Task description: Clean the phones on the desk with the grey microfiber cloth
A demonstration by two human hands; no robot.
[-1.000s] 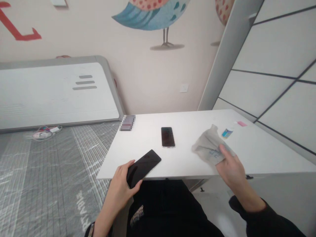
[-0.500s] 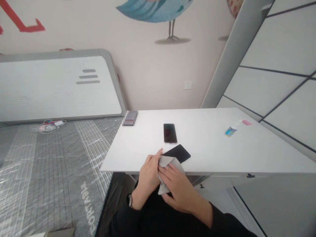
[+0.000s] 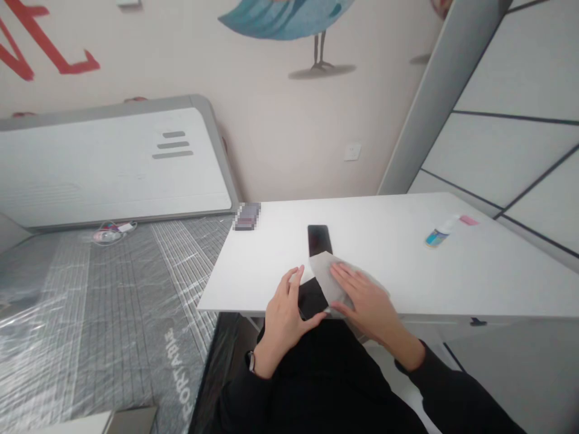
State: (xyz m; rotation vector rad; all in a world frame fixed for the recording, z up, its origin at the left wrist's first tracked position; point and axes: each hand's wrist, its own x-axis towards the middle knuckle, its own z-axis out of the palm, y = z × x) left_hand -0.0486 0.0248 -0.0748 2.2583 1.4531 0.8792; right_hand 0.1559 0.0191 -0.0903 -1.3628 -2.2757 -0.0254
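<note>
A flat black rectangular slab [image 3: 312, 298] lies at the table's near edge. Its exact kind is not clear. My left hand [image 3: 284, 313] grips its left end, thumb along the near side and fingers at the far side. Over the slab's right part spreads a light grey cloth [image 3: 326, 271]. My right hand [image 3: 364, 301] has its fingers laid on top of this cloth, with the thumb at its lower edge. Just beyond the cloth rests a dark-screened phone [image 3: 319, 240], its near end covered by the cloth.
The white table [image 3: 380, 235] carries a small spray bottle [image 3: 437, 236] and a pink item [image 3: 469, 220] at the right. A blurred-out object [image 3: 246, 216] sits at the far left corner. Left of the table, plastic sheeting covers a mattress-like surface [image 3: 126, 301].
The bunched cloth has been opened out and brought over the black slab. My left hand has moved from the cloth to the slab. My right hand has shifted right, and the view has tilted slightly.
</note>
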